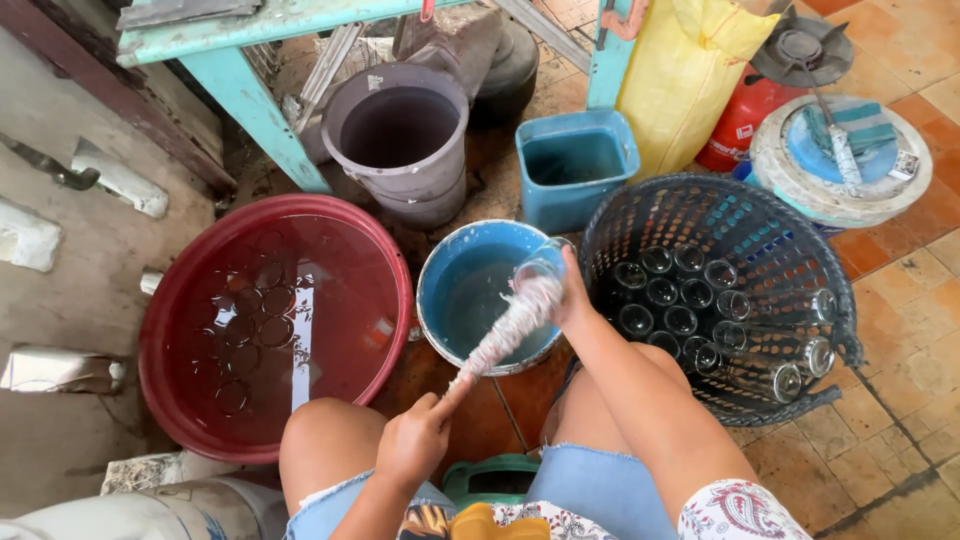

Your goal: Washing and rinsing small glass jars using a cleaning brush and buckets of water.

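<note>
Down on the tiled floor [900, 330], the biggest thing in view is the red basin [200, 420], full of water with clear glasses [250, 320] sunk in it, sitting at the person's left knee. Over to the right, the dark plastic basket [800, 250] leans open, rows of washed glasses [670, 300] stacked inside. Between them sits the blue bucket [450, 270], with what looks like soapy water in it, though the glare makes that hard to call. Behind it stand a grey bucket [400, 180] and a square blue tub [575, 200]. Now the hands: the right hand [572, 295] has its grip wrapped around a glass [540, 268], tilted over the blue bucket. The left hand [415, 440] is closed on the handle of a foamy bottle brush [510, 325], its head pushed into that glass.
</note>
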